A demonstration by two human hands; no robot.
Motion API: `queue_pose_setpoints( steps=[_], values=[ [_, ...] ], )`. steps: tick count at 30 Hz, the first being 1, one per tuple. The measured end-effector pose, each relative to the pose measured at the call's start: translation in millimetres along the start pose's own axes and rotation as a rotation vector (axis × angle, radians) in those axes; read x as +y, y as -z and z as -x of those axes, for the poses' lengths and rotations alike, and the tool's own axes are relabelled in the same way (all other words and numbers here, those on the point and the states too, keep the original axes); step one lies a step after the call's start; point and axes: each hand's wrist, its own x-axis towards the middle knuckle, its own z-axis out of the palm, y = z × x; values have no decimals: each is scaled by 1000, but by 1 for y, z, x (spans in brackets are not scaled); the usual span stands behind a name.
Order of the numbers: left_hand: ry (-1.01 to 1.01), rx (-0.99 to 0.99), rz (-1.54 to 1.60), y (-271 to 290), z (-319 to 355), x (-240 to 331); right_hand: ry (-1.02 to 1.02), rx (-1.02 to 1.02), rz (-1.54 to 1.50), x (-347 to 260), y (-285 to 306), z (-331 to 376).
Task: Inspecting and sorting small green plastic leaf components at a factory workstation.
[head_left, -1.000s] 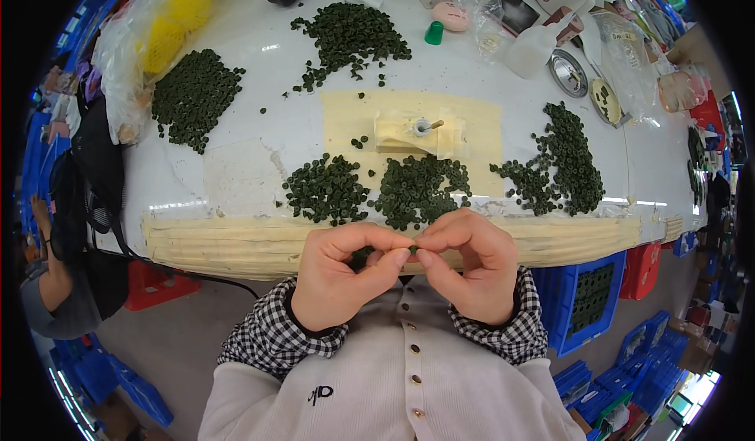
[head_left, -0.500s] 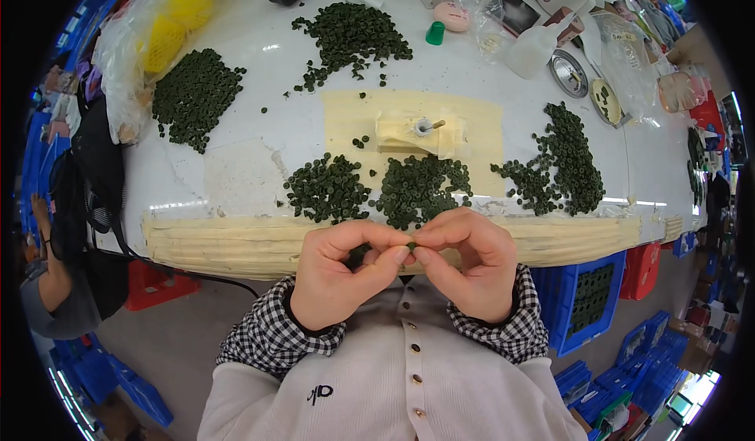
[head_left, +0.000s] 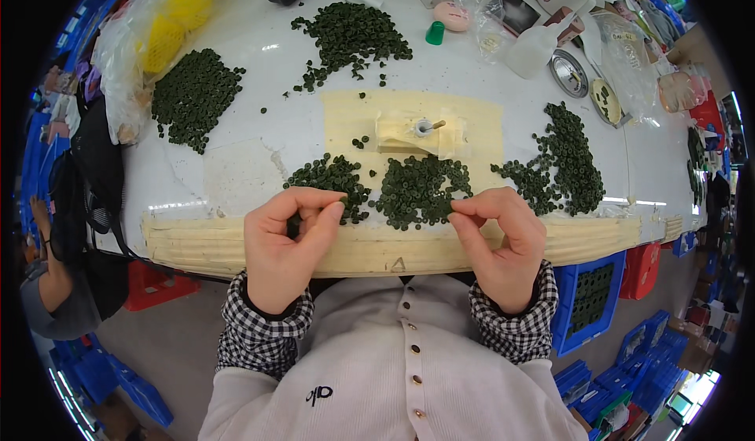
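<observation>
Green rings (head_left: 421,193), small flat washers, lie in heaps on the white table (head_left: 472,71), nearest pile just beyond both hands. Left hand (head_left: 285,244) pinches thumb to fingertips; whether it grips one, I cannot tell. Right hand (head_left: 499,240) pinches a ring at the pile's near edge. They look light, rubbery; best pinched by the rim. Round, so no long axis.
</observation>
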Motion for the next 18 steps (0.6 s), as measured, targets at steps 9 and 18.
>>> queue_pose_setpoints(
  steps=[9,18],
  values=[
    [107,-272,1015,31,-9,-12,177,-94,221,2,-8,0],
    [599,-349,1302,-26,7,24,396,-91,119,-25,-15,7]
  ],
)
